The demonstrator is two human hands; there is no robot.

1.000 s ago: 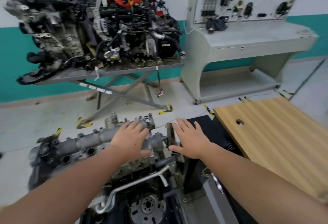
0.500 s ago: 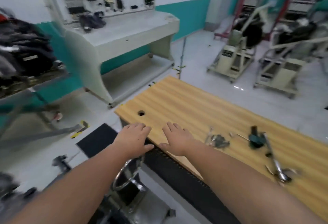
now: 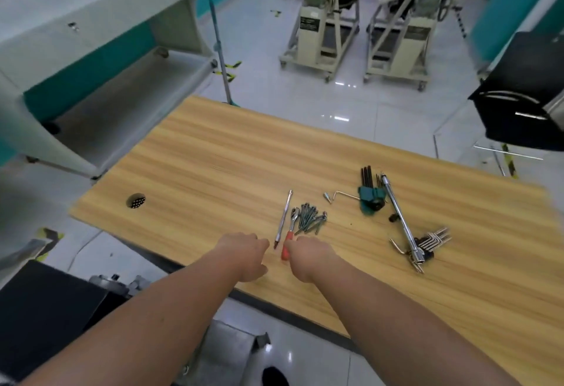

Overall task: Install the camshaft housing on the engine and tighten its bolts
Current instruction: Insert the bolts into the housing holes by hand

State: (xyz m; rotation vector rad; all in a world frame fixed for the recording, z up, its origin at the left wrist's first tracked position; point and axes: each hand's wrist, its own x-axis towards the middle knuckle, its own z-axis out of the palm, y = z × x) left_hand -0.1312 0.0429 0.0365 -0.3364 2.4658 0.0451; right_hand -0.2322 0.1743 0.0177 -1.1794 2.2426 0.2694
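The engine and camshaft housing are out of view. On the wooden table lies a pile of several bolts. Left of the pile rest a ratchet with a red handle and a thin chrome extension bar. My right hand hovers at the red handle with its fingers bent down out of sight; whether it grips the handle is unclear. My left hand is just left of the bar's near end, fingers loosely curled, holding nothing.
Further right on the table are a green hex key holder, a long chrome wrench and a black-clipped hex key set. A cable hole marks the left corner. Equipment carts stand behind, a black chair at right.
My view swung right from the engine to the table. Both hands left the housing and moved across to the bolts and ratchet.
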